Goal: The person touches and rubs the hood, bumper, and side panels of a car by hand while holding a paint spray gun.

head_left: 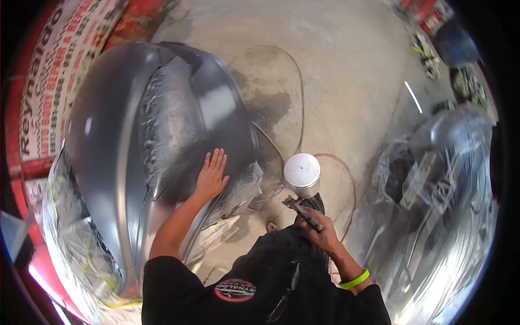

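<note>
My left hand [212,174] lies flat on a dark grey car body panel [225,119], its fingers together and stretched out. In my right hand [320,230] is a spray gun [301,212], with a round white-topped metal cup [302,172] at its front end. The fingers wrap round the gun's handle. Masking plastic [173,116] covers the car's windshield area, and masking paper [219,233] hangs below the panel near my left forearm.
A hose [301,103] loops over the concrete floor [346,70]. On the right stands another vehicle wrapped in clear plastic [428,216]. A lettered banner [57,76] hangs at the left. A blue drum [456,44] is at the upper right.
</note>
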`<state>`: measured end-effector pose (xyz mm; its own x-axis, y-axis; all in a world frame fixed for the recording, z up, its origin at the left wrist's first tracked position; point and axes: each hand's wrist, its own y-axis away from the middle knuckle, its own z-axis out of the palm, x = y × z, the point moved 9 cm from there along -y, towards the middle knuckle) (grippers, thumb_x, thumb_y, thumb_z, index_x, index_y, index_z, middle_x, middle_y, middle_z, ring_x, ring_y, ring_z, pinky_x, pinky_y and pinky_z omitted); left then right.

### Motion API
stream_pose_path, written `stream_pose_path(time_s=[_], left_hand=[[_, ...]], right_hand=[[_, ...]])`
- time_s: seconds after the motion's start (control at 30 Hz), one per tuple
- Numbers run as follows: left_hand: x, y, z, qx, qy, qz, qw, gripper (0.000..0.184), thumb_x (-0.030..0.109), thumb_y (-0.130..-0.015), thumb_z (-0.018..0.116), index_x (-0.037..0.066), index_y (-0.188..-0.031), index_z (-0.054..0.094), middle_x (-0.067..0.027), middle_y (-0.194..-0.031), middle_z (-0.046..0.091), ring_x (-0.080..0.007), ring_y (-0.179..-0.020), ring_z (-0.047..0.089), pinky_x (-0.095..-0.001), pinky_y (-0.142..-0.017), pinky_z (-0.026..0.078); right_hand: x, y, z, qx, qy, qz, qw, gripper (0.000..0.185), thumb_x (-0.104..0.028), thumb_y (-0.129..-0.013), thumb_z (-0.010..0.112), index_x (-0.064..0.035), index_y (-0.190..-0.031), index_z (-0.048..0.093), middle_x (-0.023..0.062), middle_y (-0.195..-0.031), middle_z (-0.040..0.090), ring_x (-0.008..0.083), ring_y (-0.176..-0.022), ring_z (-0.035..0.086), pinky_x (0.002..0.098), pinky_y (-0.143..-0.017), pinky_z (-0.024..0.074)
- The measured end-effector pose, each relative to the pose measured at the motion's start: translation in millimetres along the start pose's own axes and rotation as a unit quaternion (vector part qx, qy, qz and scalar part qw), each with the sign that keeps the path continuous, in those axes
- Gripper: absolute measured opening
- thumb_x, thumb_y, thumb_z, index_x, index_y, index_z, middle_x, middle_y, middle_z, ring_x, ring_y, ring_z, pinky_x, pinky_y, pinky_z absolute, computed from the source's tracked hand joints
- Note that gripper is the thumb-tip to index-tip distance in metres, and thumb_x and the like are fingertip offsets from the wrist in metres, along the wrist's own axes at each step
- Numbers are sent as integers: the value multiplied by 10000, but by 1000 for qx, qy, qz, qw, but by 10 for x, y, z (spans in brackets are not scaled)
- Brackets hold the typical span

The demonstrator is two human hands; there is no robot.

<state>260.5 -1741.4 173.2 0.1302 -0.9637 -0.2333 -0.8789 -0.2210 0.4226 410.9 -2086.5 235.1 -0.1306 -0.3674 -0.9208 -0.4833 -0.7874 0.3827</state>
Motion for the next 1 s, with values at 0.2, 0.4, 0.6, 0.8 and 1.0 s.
stream_pose_path(time_s=[0.2, 0.4, 0.6, 0.8, 1.0], left_hand=[[352, -387, 466, 4, -46, 109, 993, 726, 375, -925, 583, 35, -1545, 419, -181, -1638, 335, -362, -1550, 231, -565, -1266, 137], [338, 680, 49, 38, -23, 34, 998, 772, 351, -878, 663, 83, -1558, 413, -166, -1655, 304, -370, -1554, 217, -599, -1247, 156], [122, 2811, 169, 109, 43, -104, 988, 851, 357, -863, 725, 148, -1601, 357, -169, -1696, 209, -397, -1566, 166, -624, -1232, 168], [380, 4911, 1329, 87, -15, -234, 968, 851, 308, -879, 714, 126, -1613, 323, -214, -1694, 178, -461, -1564, 106, -652, -1226, 152], [1212, 6057, 2024, -60, 97, -338, 934, 924, 330, -864, 731, 92, -1625, 263, -249, -1683, 169, -502, -1551, 94, -681, -1207, 162]], right_hand=[[442, 718, -175, 133, 24, 34, 990, 413, -161, -932, 737, 14, -1292, 637, 199, -1006, 718, 282, -913, 709, 382, -854, 536], [701, 1317, 231, 184, -38, 84, 979, 423, -252, -978, 708, 40, -1277, 643, 206, -963, 713, 215, -888, 686, 373, -828, 535], [456, 1826, 877, 174, -3, -19, 985, 431, -279, -993, 697, 41, -1276, 645, 97, -801, 687, 151, -749, 636, 331, -707, 524], [275, 2486, 1503, 73, -41, -11, 996, 479, -325, -1003, 697, 34, -1312, 629, -27, -659, 553, 60, -554, 523, 268, -505, 439], [527, 2815, 1619, 78, -99, 28, 992, 434, -366, -1023, 653, 23, -1214, 650, -2, -730, 610, 80, -521, 557, 261, -486, 484]])
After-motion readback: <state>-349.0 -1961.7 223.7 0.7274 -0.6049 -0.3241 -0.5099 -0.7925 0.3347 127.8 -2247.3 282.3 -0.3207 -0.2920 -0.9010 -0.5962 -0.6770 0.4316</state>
